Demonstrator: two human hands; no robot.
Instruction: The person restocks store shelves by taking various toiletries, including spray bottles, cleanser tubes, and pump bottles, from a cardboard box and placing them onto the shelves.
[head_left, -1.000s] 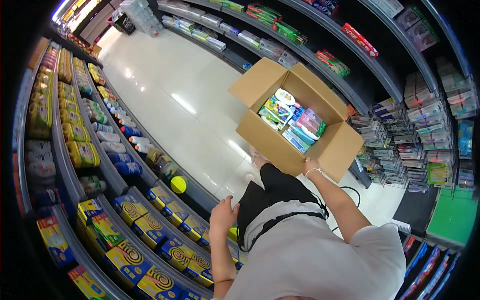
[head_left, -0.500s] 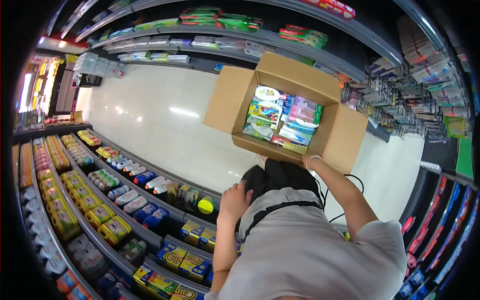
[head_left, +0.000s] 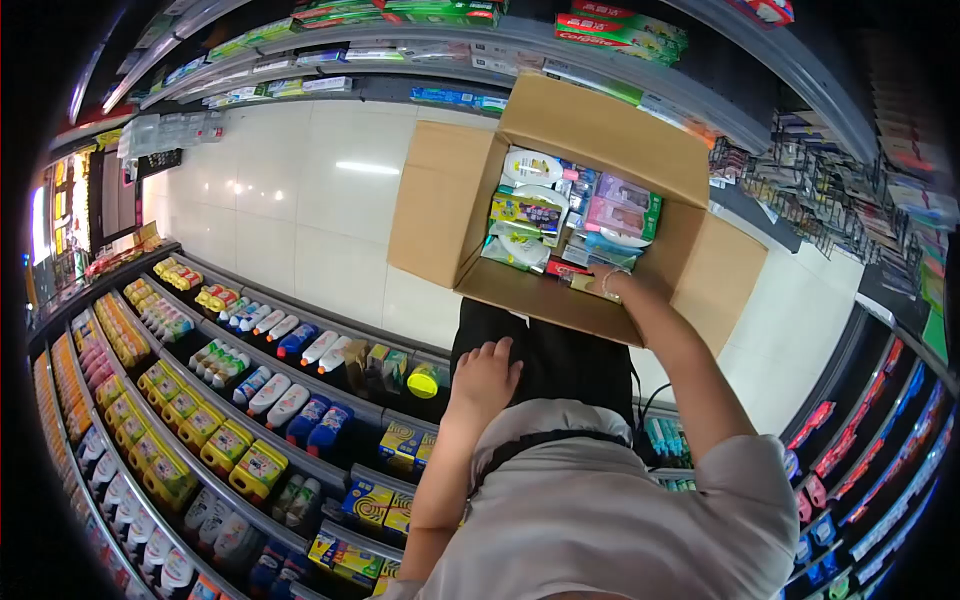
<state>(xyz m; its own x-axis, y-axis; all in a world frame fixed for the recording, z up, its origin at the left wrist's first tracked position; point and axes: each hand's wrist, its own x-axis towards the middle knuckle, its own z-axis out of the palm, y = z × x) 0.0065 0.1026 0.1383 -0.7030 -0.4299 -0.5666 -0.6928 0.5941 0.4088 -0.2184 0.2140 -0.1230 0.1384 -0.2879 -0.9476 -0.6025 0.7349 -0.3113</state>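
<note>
A large open cardboard box (head_left: 478,215) is in front of my legs, its flaps folded out. Inside lie white bottles (head_left: 533,166), a pink pack (head_left: 613,216), a purple pack (head_left: 622,190) and several other colourful packages. My right hand (head_left: 598,281) reaches into the near right part of the box, at a small red carton (head_left: 567,269). Its fingers are partly hidden among the packages, so their grip is unclear. My left hand (head_left: 487,374) lies on my dark-clothed left thigh, fingers stretched out, holding nothing.
Shelves with yellow jugs (head_left: 257,470), white bottles (head_left: 287,408) and blue-yellow cartons (head_left: 367,503) run along the left. Toothpaste cartons (head_left: 620,38) line the shelf beyond the box. Hanging packs (head_left: 835,190) fill racks at right. Tiled floor (head_left: 330,215) shows left of the box.
My right hand has gone from the box's near edge down into it, onto the packages. My left hand remains on my thigh. The view has shifted slightly.
</note>
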